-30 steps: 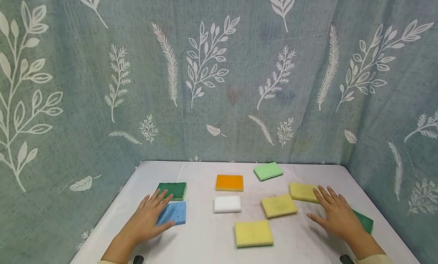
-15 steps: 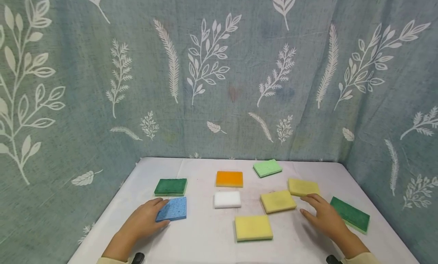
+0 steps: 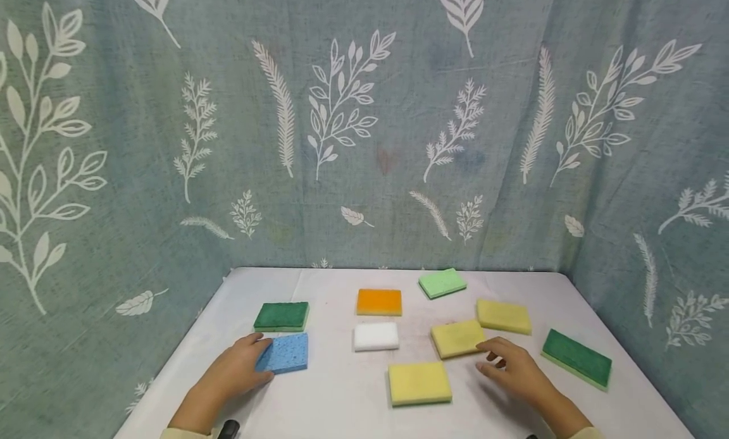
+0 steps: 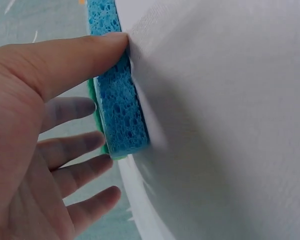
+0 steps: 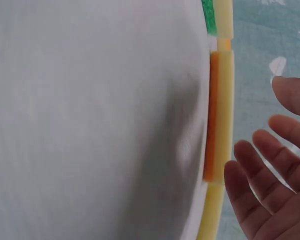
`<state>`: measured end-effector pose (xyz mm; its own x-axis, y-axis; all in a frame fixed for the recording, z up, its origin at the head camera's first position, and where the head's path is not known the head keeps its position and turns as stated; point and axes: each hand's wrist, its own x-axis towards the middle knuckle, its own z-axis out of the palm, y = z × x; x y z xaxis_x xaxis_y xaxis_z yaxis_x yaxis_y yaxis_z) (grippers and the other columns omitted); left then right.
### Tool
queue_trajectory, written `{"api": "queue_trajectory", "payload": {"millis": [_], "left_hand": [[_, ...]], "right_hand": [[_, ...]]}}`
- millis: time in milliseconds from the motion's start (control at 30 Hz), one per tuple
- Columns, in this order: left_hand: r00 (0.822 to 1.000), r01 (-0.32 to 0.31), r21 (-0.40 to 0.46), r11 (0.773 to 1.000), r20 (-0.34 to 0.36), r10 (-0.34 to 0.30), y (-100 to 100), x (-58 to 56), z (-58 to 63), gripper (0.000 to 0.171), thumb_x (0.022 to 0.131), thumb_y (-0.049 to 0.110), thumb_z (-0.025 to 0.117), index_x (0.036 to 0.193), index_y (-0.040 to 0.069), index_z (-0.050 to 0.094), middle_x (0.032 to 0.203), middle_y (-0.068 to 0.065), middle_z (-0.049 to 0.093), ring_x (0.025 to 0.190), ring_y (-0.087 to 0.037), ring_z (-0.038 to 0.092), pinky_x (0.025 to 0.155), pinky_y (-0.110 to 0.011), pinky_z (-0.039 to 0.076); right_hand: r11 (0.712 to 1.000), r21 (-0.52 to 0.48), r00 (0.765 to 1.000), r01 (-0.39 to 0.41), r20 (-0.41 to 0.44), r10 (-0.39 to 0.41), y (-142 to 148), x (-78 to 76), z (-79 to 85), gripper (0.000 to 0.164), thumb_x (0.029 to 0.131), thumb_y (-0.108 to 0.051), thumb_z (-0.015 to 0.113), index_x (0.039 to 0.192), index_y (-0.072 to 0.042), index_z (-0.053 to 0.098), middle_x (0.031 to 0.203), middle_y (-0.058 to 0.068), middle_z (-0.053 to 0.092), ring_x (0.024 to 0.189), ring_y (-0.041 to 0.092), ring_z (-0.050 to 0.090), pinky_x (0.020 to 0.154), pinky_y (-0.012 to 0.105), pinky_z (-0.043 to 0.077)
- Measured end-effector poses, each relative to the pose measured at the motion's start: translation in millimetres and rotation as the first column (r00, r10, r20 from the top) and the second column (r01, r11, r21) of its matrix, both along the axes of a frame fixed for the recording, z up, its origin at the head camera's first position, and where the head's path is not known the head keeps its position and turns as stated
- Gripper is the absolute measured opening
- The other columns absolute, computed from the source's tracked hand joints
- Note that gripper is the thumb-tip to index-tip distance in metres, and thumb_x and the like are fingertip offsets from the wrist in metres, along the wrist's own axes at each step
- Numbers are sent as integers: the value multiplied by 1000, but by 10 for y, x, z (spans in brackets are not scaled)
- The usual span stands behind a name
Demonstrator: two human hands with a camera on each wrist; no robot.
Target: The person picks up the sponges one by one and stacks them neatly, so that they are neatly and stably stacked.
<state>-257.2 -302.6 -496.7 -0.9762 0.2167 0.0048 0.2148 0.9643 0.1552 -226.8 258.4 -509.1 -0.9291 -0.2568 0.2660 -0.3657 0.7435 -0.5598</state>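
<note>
A blue sponge (image 3: 286,353) lies flat at the left of the table. My left hand (image 3: 232,368) is around its left end, thumb by the near corner and index finger at the far corner. In the left wrist view the thumb (image 4: 97,55) overlaps the sponge's side, while the other fingers (image 4: 72,147) spread loosely above it. My right hand (image 3: 515,367) hovers with bent, loose fingers, the fingertips at the right corner of a tilted yellow sponge (image 3: 457,338). Nothing shows between its fingers in the right wrist view.
A dark green sponge (image 3: 281,317) sits behind the blue one. Orange (image 3: 378,302), white (image 3: 376,336) and light green (image 3: 442,283) sponges lie mid-table. Yellow sponges are in front (image 3: 419,383) and behind (image 3: 504,316); another dark green sponge (image 3: 577,358) is right. A leaf-patterned curtain (image 3: 364,142) encloses the table.
My right hand has moved left, away from the right green sponge to the tilted yellow one. My left hand has drawn back from the left dark green sponge to the blue sponge's left end.
</note>
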Motion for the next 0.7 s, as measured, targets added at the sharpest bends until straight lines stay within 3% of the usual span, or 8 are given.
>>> {"api": "queue_trajectory", "payload": {"millis": [167,333,533,700], "left_hand": [[999,-26,23,999,42,25,-18,-9,15,80,72,47,82,131,-1,57,134,-27,49,122,-48,46,96,-61,39],[999,-24,54,998,46,21,-44,-6,24,82,70,42,85,132,-2,55,130,-25,51,118,-46,50,94,-61,41],[1000,0,96,995,7,-1,-42,-35,64,86,61,34,92,133,2,56,132,-22,50,121,-44,48,95,-59,42],[1000,3,143,990,11,-4,-23,14,49,89,58,34,93,134,5,56,134,-19,50,123,-44,46,95,-60,41]], "right_hand": [[999,-19,992,-27,121,29,-73,14,-23,36,87,-34,73,113,-9,69,93,-5,66,74,5,59,63,26,51],[996,-58,964,-65,255,77,-136,13,-46,36,87,-38,72,111,-11,69,91,-8,66,80,10,62,68,29,52],[989,-87,956,-123,257,141,-185,-23,-4,40,85,-37,75,113,-10,69,106,0,68,93,19,64,76,33,54],[986,-83,949,-144,271,161,-231,-13,-56,50,80,-40,79,118,-10,68,113,3,67,103,25,62,80,36,54]]}}
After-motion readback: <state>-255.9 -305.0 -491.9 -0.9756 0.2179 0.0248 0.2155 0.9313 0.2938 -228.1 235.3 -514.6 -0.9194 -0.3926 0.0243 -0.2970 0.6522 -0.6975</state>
